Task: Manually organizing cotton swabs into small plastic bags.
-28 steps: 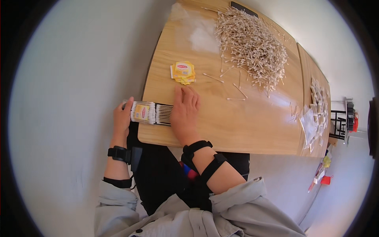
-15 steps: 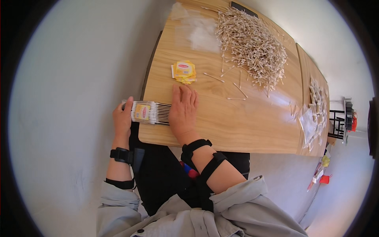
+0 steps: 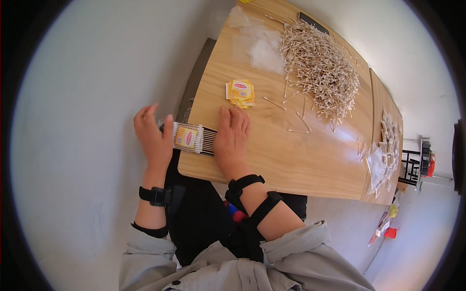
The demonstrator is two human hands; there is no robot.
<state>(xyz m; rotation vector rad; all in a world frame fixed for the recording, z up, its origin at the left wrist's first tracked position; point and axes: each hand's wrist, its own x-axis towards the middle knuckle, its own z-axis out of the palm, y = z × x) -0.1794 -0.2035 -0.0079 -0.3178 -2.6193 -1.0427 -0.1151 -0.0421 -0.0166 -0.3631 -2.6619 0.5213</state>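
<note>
A flat row of cotton swabs (image 3: 208, 140) lies across the left edge of the wooden table, with white tips lined up and a yellow-and-white card (image 3: 186, 137) on top. Something dark shows along its lower side, too little to name. My right hand (image 3: 232, 140) rests palm down at the row's right end, fingers stretched out and covering that end. Beside the left end, my left hand (image 3: 154, 136) is raised with its fingers apart, the thumb close to the swabs; whether it touches them I cannot tell.
Beyond my right hand sits a stack of yellow cards (image 3: 241, 93). A big heap of loose swabs (image 3: 320, 70) spreads at the far right, with a few strays nearer. Clear plastic bags (image 3: 264, 48) lie at the back; filled bags (image 3: 386, 150) are on the right. A wall (image 3: 87, 145) stands left.
My left hand has loosened from the swabs' left end, its fingers now spread apart. My right hand stays on the right end. The whole view has shifted slightly.
</note>
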